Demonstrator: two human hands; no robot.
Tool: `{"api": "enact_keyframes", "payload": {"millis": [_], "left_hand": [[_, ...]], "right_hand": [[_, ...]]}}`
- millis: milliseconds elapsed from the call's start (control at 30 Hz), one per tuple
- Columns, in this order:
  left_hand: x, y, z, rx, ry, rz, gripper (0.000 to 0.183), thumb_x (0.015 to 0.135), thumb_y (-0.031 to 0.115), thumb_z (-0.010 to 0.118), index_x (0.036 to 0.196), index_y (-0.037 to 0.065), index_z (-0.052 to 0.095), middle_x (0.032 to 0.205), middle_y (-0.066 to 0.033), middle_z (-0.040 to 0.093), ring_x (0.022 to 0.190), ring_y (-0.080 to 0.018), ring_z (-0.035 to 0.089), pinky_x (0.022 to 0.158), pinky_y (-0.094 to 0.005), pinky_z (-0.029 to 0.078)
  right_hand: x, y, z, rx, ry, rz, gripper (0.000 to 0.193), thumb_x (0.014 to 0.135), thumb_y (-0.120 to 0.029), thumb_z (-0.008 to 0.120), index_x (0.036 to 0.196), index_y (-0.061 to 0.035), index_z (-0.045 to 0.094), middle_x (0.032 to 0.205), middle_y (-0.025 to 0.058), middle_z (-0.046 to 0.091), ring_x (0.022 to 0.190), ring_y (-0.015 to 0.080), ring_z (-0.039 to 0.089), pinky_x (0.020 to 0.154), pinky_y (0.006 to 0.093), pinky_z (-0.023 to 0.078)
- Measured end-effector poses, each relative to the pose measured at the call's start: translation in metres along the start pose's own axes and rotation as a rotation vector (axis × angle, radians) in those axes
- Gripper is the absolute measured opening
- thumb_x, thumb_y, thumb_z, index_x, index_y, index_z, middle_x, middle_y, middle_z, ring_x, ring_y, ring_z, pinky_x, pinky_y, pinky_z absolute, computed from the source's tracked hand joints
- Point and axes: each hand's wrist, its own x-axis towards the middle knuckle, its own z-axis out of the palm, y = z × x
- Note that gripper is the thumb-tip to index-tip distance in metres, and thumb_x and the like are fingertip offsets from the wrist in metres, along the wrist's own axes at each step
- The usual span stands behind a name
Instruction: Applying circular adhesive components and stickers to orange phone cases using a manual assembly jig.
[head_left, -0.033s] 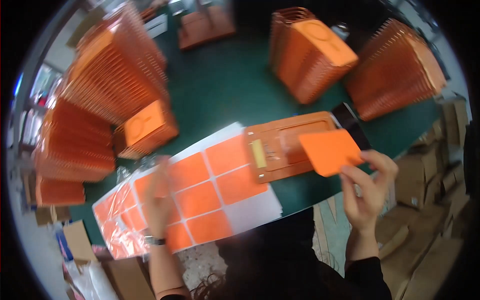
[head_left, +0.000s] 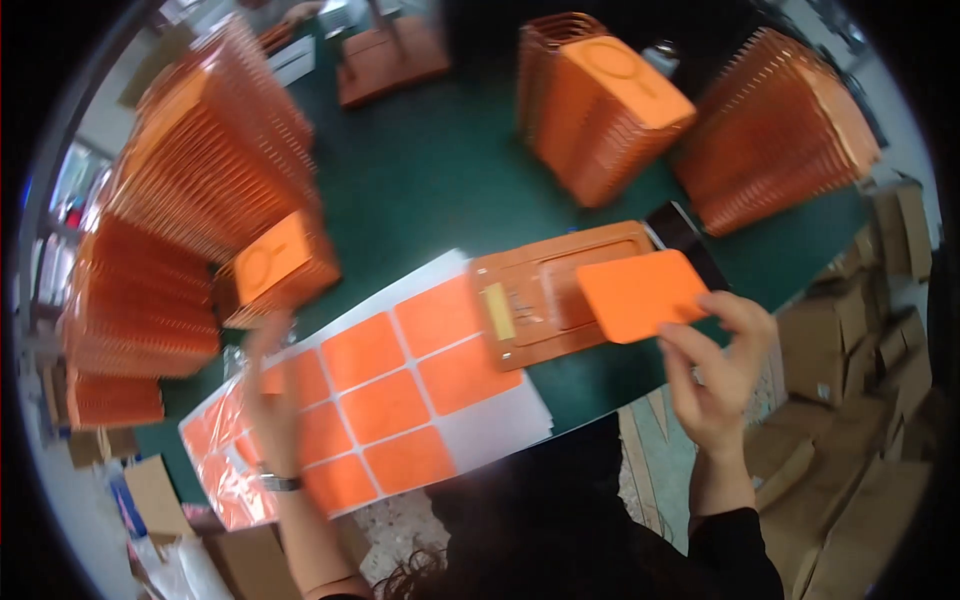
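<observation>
My right hand (head_left: 715,365) pinches the lower right edge of an orange rounded-square sticker (head_left: 640,295) between thumb and fingers. The sticker is held over the right part of a brown-orange plastic panel (head_left: 535,335), which has a yellow label at its left end. Left of the panel lies a white sheet (head_left: 495,430) with rows of orange square stickers (head_left: 385,405); one spot at its lower right is bare white. My left hand (head_left: 272,395), wearing a wristwatch, is over the left part of the sheet. Its fingers are smeared by motion, and whether it touches the sheet is unclear.
Tall stacks of orange plastic panels (head_left: 205,160) line the table's left side, with a shorter stack (head_left: 275,265) beside them. Two more stacks (head_left: 605,120) (head_left: 775,140) stand at the back right. Clear plastic film (head_left: 225,450) covers the sheet's left end. Cardboard boxes (head_left: 830,350) are piled at right.
My left hand has moved left across the sheet. The sticker in my right hand has turned slightly flatter to view above the panel. The whole view has shifted a little.
</observation>
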Motion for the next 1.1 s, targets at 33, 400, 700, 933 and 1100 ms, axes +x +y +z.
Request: {"api": "enact_keyframes", "payload": {"millis": [33, 400, 700, 933, 1100], "left_hand": [[0.013, -0.045, -0.025, 0.132, 0.132, 0.075, 0.036, 0.101, 0.014, 0.06, 0.136, 0.002, 0.059, 0.139, -0.0163, 0.06, 0.132, -0.0304, 0.055, 0.11, -0.041, 0.042], [0.054, -0.108, -0.036, 0.244, 0.027, 0.007, 0.029, 0.1, 0.019, 0.066, 0.124, 0.003, 0.069, 0.147, -0.0168, 0.054, 0.137, -0.0314, 0.051, 0.11, -0.0405, 0.042], [0.057, -0.121, -0.056, -0.015, 0.062, -0.06, 0.02, 0.101, 0.012, 0.061, 0.114, 0.0, 0.07, 0.154, -0.0157, 0.049, 0.137, -0.0287, 0.05, 0.109, -0.0382, 0.042], [0.023, -0.05, -0.077, -0.179, 0.069, -0.175, 0.013, 0.103, 0.01, 0.054, 0.105, 0.0, 0.062, 0.16, -0.0171, 0.04, 0.141, -0.0249, 0.045, 0.108, -0.0366, 0.042], [0.011, 0.022, 0.009, -0.549, 0.015, 0.048, 0.01, 0.099, 0.003, 0.051, 0.101, 0.006, 0.06, 0.16, -0.0243, 0.036, 0.148, -0.0406, 0.035, 0.121, -0.0521, 0.029]], "right_hand": [[0.0, 0.003, 0.006, 0.002, -0.03, -0.047, 0.029, 0.07, -0.003, 0.079, 0.098, -0.0103, 0.074, 0.119, 0.0111, 0.059, 0.107, 0.0329, 0.052, 0.09, 0.0418, 0.043], [-0.014, 0.018, 0.039, 0.131, -0.17, 0.0, 0.025, 0.075, -0.005, 0.078, 0.1, -0.0099, 0.075, 0.12, 0.0101, 0.058, 0.111, 0.0326, 0.051, 0.095, 0.0422, 0.044], [-0.011, 0.024, 0.051, 0.158, -0.177, 0.011, 0.01, 0.081, -0.012, 0.074, 0.089, -0.0089, 0.068, 0.111, 0.0099, 0.056, 0.101, 0.0282, 0.053, 0.082, 0.0389, 0.042], [0.024, 0.017, 0.058, 0.155, -0.307, -0.052, 0.012, 0.084, -0.013, 0.073, 0.078, -0.0061, 0.067, 0.093, 0.0063, 0.061, 0.087, 0.0239, 0.054, 0.079, 0.0386, 0.042], [0.031, 0.012, 0.066, 0.062, -0.388, -0.048, 0.019, 0.089, -0.014, 0.067, 0.073, -0.0043, 0.064, 0.076, 0.0106, 0.062, 0.076, 0.0295, 0.057, 0.07, 0.0405, 0.045]]}}
